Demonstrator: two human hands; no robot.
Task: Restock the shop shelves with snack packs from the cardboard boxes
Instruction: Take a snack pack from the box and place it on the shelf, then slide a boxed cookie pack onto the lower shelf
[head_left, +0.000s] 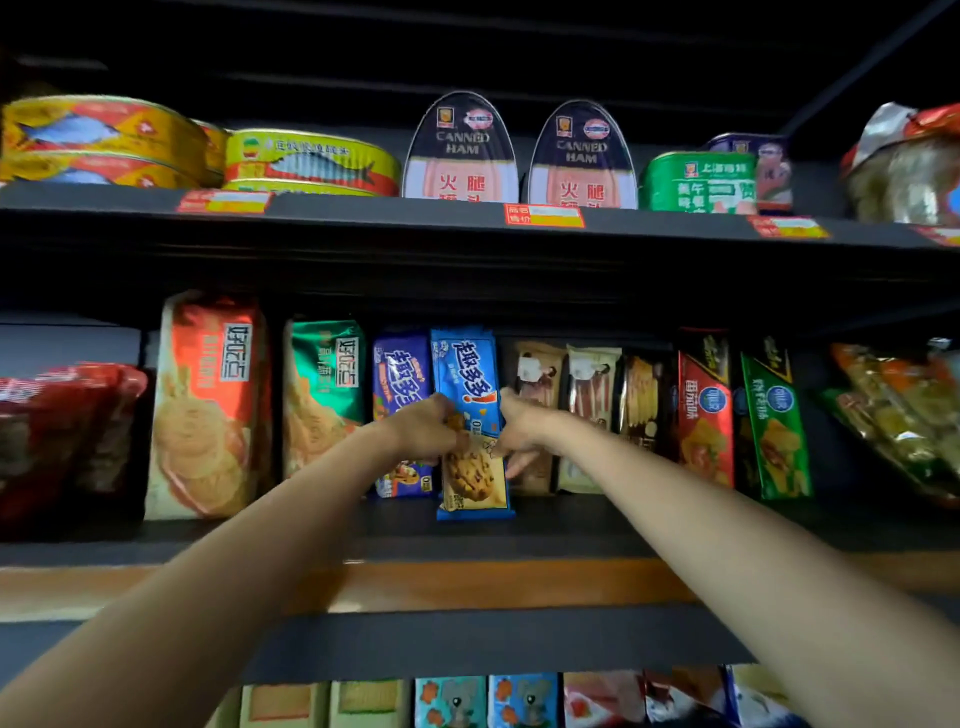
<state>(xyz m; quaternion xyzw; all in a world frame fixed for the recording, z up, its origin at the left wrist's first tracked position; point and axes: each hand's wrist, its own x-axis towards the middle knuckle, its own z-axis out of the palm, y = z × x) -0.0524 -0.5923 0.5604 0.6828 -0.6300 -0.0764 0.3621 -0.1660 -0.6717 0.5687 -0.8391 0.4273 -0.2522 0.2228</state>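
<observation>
A blue cookie pack (470, 384) stands upright on the middle shelf (571, 525), between a purple cookie pack (400, 379) and a beige biscuit pack (537, 374). My left hand (426, 428) grips the blue pack's left edge at mid-height. My right hand (519, 431) grips its right edge, fingers curled behind it. Both arms reach up from the bottom of the view. No cardboard box is visible.
Red-orange (208, 405) and green (322, 389) biscuit packs stand to the left, red (704, 415) and green (774, 421) packs to the right. Ham tins (460, 150) and fish tins (311, 161) fill the upper shelf. More packs (522, 699) line the lower shelf.
</observation>
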